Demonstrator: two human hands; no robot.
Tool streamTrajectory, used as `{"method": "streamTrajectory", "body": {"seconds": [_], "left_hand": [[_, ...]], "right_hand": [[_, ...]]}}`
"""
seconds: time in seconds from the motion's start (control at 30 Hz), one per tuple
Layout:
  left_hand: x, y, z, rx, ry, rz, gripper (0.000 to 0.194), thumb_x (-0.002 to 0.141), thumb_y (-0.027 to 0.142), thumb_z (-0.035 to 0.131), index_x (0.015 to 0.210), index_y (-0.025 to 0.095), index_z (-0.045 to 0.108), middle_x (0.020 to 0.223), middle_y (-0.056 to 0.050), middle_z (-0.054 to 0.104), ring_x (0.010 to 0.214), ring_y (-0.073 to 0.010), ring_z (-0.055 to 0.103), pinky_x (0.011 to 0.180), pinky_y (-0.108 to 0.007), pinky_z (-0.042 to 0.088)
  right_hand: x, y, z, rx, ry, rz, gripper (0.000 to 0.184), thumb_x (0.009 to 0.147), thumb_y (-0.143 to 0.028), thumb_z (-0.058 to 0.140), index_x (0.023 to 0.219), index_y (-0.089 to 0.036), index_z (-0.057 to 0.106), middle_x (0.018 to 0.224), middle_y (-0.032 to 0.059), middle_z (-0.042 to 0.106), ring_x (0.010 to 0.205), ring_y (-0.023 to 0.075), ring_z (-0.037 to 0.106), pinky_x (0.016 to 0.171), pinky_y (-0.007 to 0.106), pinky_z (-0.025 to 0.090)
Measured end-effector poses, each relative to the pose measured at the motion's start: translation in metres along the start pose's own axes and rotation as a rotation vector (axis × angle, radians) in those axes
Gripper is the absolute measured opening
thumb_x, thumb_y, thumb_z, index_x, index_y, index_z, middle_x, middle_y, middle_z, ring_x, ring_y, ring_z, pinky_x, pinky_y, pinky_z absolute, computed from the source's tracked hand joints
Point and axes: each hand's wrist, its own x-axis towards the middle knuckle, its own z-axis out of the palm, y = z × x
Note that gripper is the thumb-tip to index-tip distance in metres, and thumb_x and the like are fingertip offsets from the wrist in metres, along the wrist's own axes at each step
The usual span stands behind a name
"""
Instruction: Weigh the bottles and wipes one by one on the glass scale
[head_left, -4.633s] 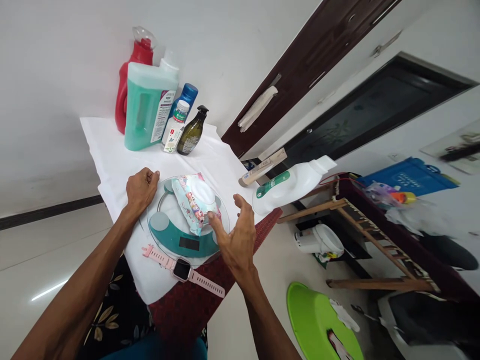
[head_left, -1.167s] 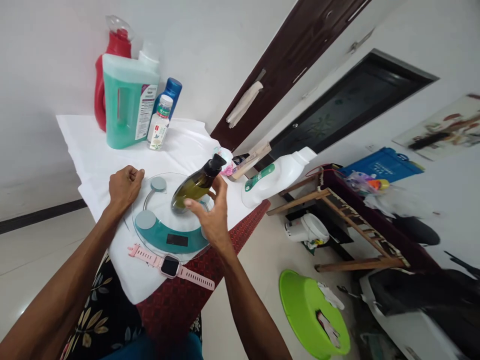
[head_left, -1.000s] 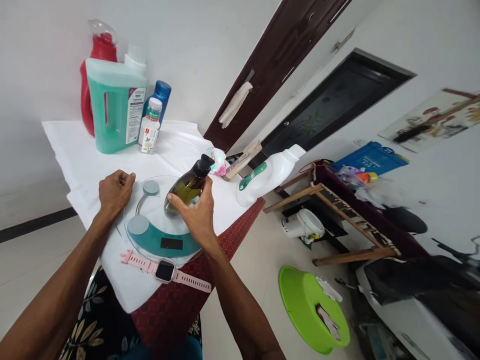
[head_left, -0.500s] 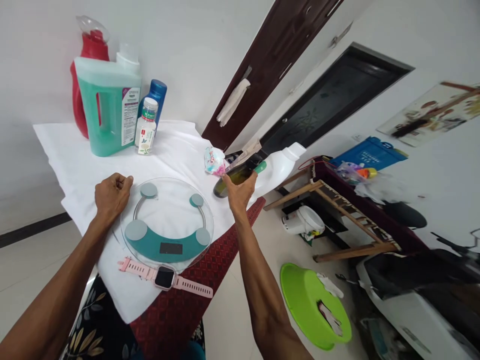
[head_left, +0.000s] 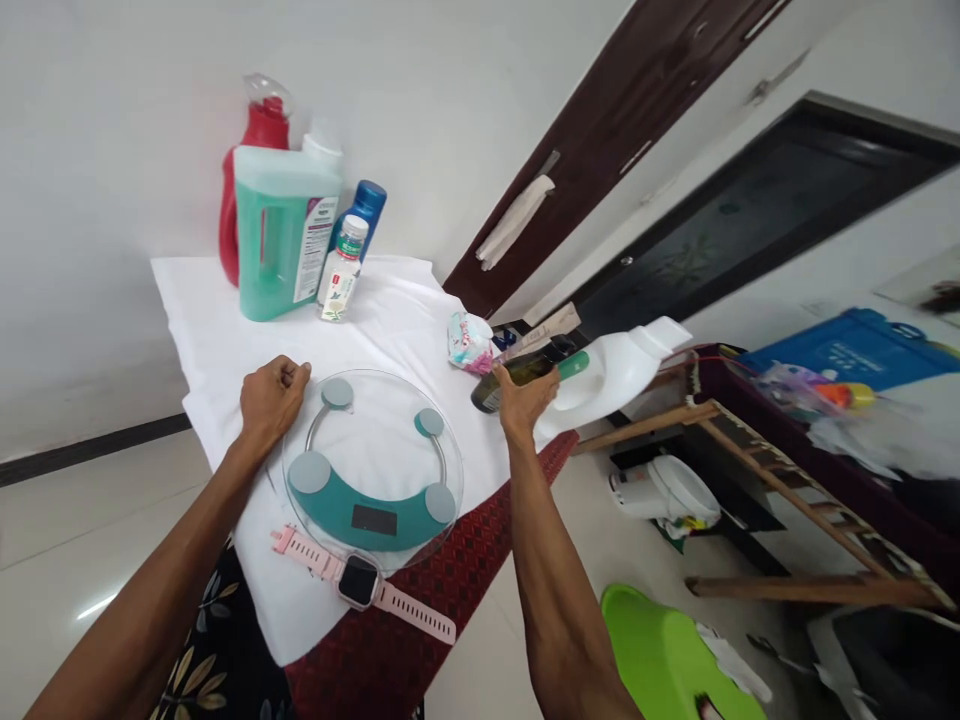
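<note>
White cloth (head_left: 225,340) backs the right hand's (head_left: 525,402) dark-olive, black-capped bottle (head_left: 521,370).

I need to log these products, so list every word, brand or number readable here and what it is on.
None can be read.
Green jug: label print too small.
Small white bottle: red and green marks, blurred.
Olive bottle in the right hand: no legible print.
Wipes pack: pattern only.
Blue crate: white lettering, blurred.
Scale display and watch screen: blank.
</note>
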Motion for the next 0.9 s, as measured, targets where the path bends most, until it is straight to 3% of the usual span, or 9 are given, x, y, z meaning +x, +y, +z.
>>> {"method": "streamTrajectory", "body": {"seconds": [0.13, 0.27, 0.33, 0.4, 0.47, 0.57, 0.67, 0.8, 0.9], "left_hand": [[-0.001, -0.001, 0.001, -0.004, -0.017, -0.008, 0.032, 0.089, 0.049, 0.055, 0.069, 0.024, 0.053, 0.067, -0.004, 0.062, 0.067, -0.0212, 0.055, 0.07, -0.033, 0.035], [-0.001, -0.006, 0.004, -0.004, -0.028, 0.016, 0.034, 0.09, 0.051, 0.054, 0.07, 0.024, 0.053, 0.067, -0.004, 0.062, 0.066, -0.0215, 0.053, 0.069, -0.034, 0.034], [0.0, -0.007, 0.005, -0.004, -0.025, 0.022, 0.034, 0.09, 0.051, 0.054, 0.07, 0.024, 0.053, 0.068, -0.004, 0.061, 0.066, -0.0215, 0.053, 0.069, -0.034, 0.033], [0.0, -0.007, 0.005, -0.01, -0.028, 0.014, 0.033, 0.091, 0.051, 0.055, 0.071, 0.024, 0.053, 0.068, -0.003, 0.062, 0.066, -0.0213, 0.053, 0.07, -0.034, 0.034], [0.0, -0.007, 0.005, -0.017, -0.034, 0.003, 0.033, 0.092, 0.049, 0.055, 0.071, 0.024, 0.053, 0.068, -0.003, 0.062, 0.067, -0.0212, 0.054, 0.07, -0.034, 0.034], [0.0, -0.007, 0.005, -0.028, -0.042, -0.003, 0.032, 0.094, 0.046, 0.056, 0.071, 0.024, 0.053, 0.067, -0.003, 0.062, 0.066, -0.021, 0.054, 0.069, -0.034, 0.034], [-0.001, -0.007, 0.006, -0.041, -0.046, -0.003, 0.032, 0.095, 0.045, 0.057, 0.071, 0.024, 0.052, 0.065, -0.002, 0.061, 0.065, -0.0208, 0.054, 0.068, -0.034, 0.033], [-0.001, -0.005, 0.006, -0.042, -0.056, -0.013, 0.034, 0.097, 0.042, 0.058, 0.07, 0.024, 0.049, 0.064, -0.001, 0.059, 0.064, -0.0206, 0.054, 0.067, -0.033, 0.033], [-0.002, -0.003, 0.004, -0.03, -0.063, -0.022, 0.033, 0.098, 0.04, 0.059, 0.071, 0.024, 0.049, 0.065, -0.001, 0.061, 0.066, -0.0212, 0.056, 0.067, -0.033, 0.033]], "right_hand": [[-0.015, -0.004, -0.017, -0.046, 0.041, -0.037, 0.118, 0.075, -0.062, 0.084, 0.163, -0.005, 0.028, 0.164, 0.0348, 0.037, 0.159, 0.0503, 0.029, 0.129, 0.071, 0.026], [-0.044, -0.036, -0.021, -0.059, 0.151, -0.343, 0.098, 0.087, -0.059, 0.077, 0.162, -0.014, 0.032, 0.165, 0.0307, 0.035, 0.16, 0.0464, 0.029, 0.13, 0.073, 0.024], [-0.057, -0.066, -0.003, 0.04, 0.041, -0.465, 0.078, 0.093, -0.056, 0.072, 0.155, -0.02, 0.041, 0.159, 0.0264, 0.044, 0.155, 0.0425, 0.039, 0.127, 0.071, 0.03], [-0.067, -0.102, 0.029, 0.201, -0.191, -0.468, 0.069, 0.094, -0.058, 0.07, 0.148, -0.024, 0.047, 0.152, 0.0209, 0.054, 0.146, 0.0372, 0.051, 0.123, 0.065, 0.041], [-0.074, -0.139, 0.068, 0.338, -0.402, -0.371, 0.075, 0.09, -0.062, 0.074, 0.149, -0.024, 0.047, 0.155, 0.0196, 0.054, 0.142, 0.0342, 0.055, 0.12, 0.06, 0.045], [-0.081, -0.187, 0.121, 0.384, -0.581, -0.21, 0.093, 0.085, -0.064, 0.079, 0.155, -0.018, 0.041, 0.167, 0.0227, 0.044, 0.153, 0.0332, 0.047, 0.124, 0.052, 0.041], [-0.084, -0.221, 0.155, 0.329, -0.641, -0.114, 0.096, 0.085, -0.062, 0.081, 0.155, -0.011, 0.039, 0.167, 0.0251, 0.045, 0.152, 0.0308, 0.048, 0.124, 0.044, 0.041], [-0.084, -0.241, 0.176, 0.269, -0.628, -0.091, 0.068, 0.089, -0.051, 0.08, 0.137, -0.011, 0.053, 0.144, 0.021, 0.067, 0.135, 0.0305, 0.06, 0.118, 0.044, 0.045], [-0.083, -0.242, 0.179, 0.239, -0.602, -0.085, 0.051, 0.089, -0.044, 0.079, 0.126, -0.017, 0.057, 0.134, 0.0157, 0.072, 0.13, 0.0304, 0.063, 0.115, 0.046, 0.046]]}}
